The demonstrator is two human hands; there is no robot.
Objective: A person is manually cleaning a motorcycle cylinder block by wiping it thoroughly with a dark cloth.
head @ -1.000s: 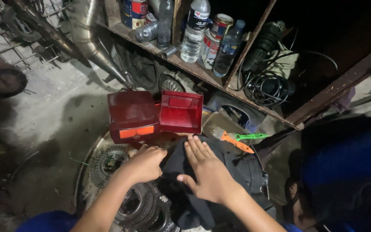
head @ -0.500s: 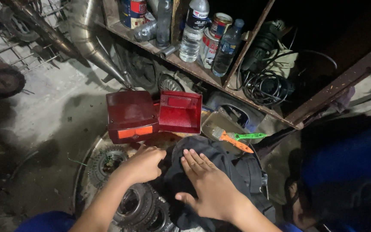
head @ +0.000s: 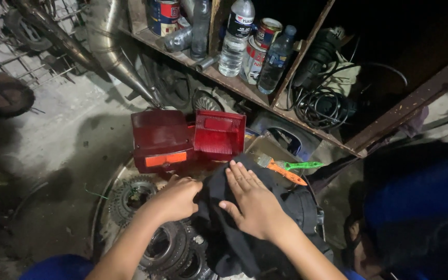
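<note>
My left hand [head: 175, 198] is curled around the left edge of a black cloth [head: 237, 243], gripping it. My right hand [head: 250, 199] lies flat on top of the same cloth, fingers together and pointing away from me. The cloth covers a dark bulky part beneath it. Just beyond my hands lie two red tail-light lenses [head: 187, 137], the left one with an orange reflector strip. Several greasy gears and sprockets [head: 167, 249] sit in a round metal tray [head: 99, 207] under my left forearm.
An orange-handled brush [head: 282, 171] and a green-handled tool [head: 299, 165] lie right of the lenses. A wooden shelf [head: 245, 88] behind holds cans, plastic bottles [head: 236, 39] and coiled black cable [head: 320, 103]. An exhaust pipe [head: 112, 46] leans at left. A person in blue [head: 421, 207] crouches at right.
My right hand has slid forward across the black cloth toward the lenses. My left hand has stayed bunched on the cloth's left edge.
</note>
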